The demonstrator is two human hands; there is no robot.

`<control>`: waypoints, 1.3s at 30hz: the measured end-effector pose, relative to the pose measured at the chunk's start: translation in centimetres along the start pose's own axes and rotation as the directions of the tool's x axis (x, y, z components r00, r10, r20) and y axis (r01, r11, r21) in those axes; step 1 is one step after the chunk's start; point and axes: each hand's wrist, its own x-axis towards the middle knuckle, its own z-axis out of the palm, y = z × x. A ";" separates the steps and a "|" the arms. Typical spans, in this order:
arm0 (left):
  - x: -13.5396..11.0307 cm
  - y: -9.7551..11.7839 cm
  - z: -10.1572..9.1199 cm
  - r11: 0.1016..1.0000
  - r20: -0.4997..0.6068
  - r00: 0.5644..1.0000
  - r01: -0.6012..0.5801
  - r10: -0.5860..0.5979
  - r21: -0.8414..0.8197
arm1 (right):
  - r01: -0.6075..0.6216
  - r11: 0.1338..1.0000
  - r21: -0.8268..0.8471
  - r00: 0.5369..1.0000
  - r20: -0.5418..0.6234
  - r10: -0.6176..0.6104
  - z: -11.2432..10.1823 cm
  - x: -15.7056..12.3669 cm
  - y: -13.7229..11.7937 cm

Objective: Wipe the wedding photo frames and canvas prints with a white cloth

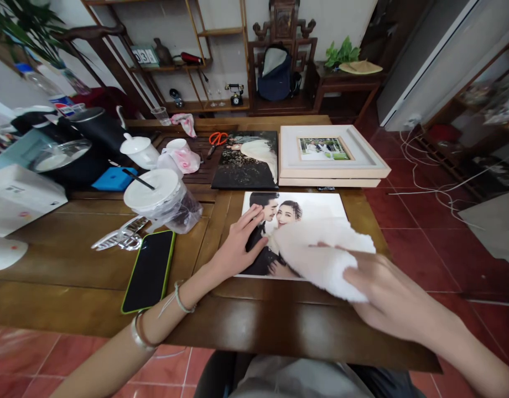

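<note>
L hand (238, 246) lies flat, fingers spread, on the near-left part of the photo print (316, 205). R hand (387, 298) is closed on a white cloth (321, 254), pressed to the print's right half.

Just left of the L wrist is a phone (150, 271) in a green case. Beyond it are a silver hair clip (121, 239) & a lidded plastic cup (163, 202). Past the fingertips a dark photo (246, 163) & a white frame (329, 157) sit side by side. Nothing is btw hands & print.

Brown wooden table (72, 260), red tile floor (424, 221), shelves at the back.

The cloth hides the print's lower right & most R fingertips.
</note>
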 end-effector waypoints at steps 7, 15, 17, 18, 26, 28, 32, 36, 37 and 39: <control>0.0 -0.2 0.2 1.000 -0.022 1.000 -0.017 0.016 -0.011 | 0.024 0.987 -0.160 0.996 -0.086 -0.039 2.2 5.2 5.2; 0.0 -0.1 0.1 1.000 -0.021 1.000 -0.005 0.005 -0.017 | -0.019 0.986 -0.166 0.999 -0.040 0.013 2.7 5.8 6.0; 0.0 0.0 0.2 1.000 -0.024 1.000 -0.005 0.004 -0.020 | -0.025 0.985 -0.171 0.999 -0.025 0.021 2.3 4.9 5.7; 0.0 0.0 0.2 1.000 -0.026 1.000 -0.006 0.005 -0.021 | -0.027 0.985 -0.171 1.000 -0.016 0.024 2.1 4.4 5.4; 0.0 -0.1 0.1 1.000 -0.019 1.000 -0.007 0.007 -0.008 | -0.014 0.999 -0.045 0.991 0.135 0.020 1.0 -1.2 0.7; 0.0 -0.1 0.1 1.000 -0.018 1.000 -0.002 0.002 -0.002 | -0.008 1.000 -0.003 0.986 0.164 0.008 0.9 -2.6 -0.3; 0.1 0.0 0.0 1.000 -0.012 1.000 0.001 -0.001 0.001 | 0.051 0.998 0.043 0.983 0.173 -0.057 0.5 -5.2 -2.0; 0.0 0.1 0.0 1.000 -0.008 1.000 0.008 -0.008 -0.001 | 0.112 0.991 0.073 0.976 0.179 -0.124 -0.1 -5.8 -2.9; 0.0 0.1 0.0 1.000 -0.008 1.000 0.007 -0.007 0.001 | 0.110 0.990 0.083 0.977 0.177 -0.123 -0.2 -5.4 -3.0; 0.0 0.1 0.0 1.000 -0.005 1.000 0.006 -0.006 0.005 | 0.080 0.992 0.096 0.981 0.168 -0.095 -0.3 -4.1 -2.7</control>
